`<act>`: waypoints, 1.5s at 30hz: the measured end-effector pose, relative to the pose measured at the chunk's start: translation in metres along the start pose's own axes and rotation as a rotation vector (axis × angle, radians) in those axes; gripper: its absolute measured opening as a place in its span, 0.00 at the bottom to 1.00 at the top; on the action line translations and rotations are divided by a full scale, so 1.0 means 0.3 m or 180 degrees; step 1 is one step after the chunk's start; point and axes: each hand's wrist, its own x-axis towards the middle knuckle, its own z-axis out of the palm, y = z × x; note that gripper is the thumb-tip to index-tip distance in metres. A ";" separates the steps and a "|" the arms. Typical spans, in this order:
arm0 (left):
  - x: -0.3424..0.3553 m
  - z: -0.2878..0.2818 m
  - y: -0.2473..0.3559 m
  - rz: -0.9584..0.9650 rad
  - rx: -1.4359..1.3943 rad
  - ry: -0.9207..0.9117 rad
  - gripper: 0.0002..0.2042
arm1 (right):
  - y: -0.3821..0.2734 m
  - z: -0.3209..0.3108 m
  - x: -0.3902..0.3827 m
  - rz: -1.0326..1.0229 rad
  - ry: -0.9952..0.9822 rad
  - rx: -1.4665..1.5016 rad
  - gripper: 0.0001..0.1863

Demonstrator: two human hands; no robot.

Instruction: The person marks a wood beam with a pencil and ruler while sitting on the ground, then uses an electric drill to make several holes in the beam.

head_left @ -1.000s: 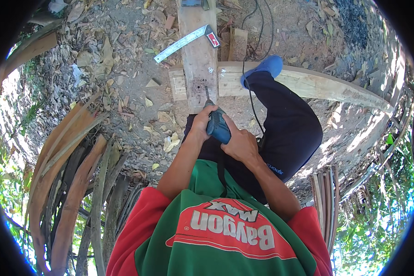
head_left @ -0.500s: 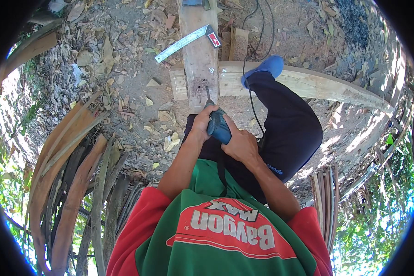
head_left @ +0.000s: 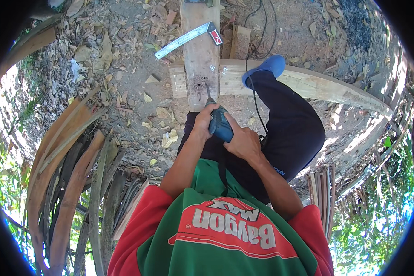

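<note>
Both my hands are closed around a dark teal power drill (head_left: 222, 125). My left hand (head_left: 205, 118) wraps its front part, and my right hand (head_left: 244, 140) grips it at the rear. The thin drill bit (head_left: 208, 90) points away from me, its tip at the near end of a wooden plank (head_left: 201, 60). Dark holes or marks show in the wood around the tip; how deep the bit sits, I cannot tell. Across the plank farther off lies a try square (head_left: 188, 39) with a metal blade. Beneath the plank runs a long curved board (head_left: 303, 83).
My blue shoe (head_left: 267, 69) rests on the curved board. A black cord (head_left: 257, 108) runs past it from the drill. Curved wooden slabs (head_left: 69, 202) are stacked at left, and thin boards (head_left: 322, 198) stand at right. Dry leaves and wood scraps litter the ground.
The view has shifted slightly. Both hands keep their grip on the drill, and the bit remains at nearly the same spot on the plank.
</note>
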 end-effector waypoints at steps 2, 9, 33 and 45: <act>0.016 -0.021 -0.003 0.0076 -0.0091 -0.0104 0.12 | -0.006 0.000 0.008 -0.0034 -0.0020 -0.0119 0.50; 0.028 -0.017 0.008 -0.0017 -0.0063 -0.0108 0.14 | -0.003 -0.013 0.030 -0.0052 -0.0024 -0.0078 0.49; 0.021 -0.006 -0.011 0.0188 -0.0384 -0.0059 0.14 | 0.000 -0.033 0.059 -0.0269 -0.0148 -0.0269 0.50; -0.017 -0.013 -0.044 0.0176 -0.0402 -0.0087 0.15 | -0.001 -0.039 0.004 -0.0380 -0.0064 -0.0274 0.50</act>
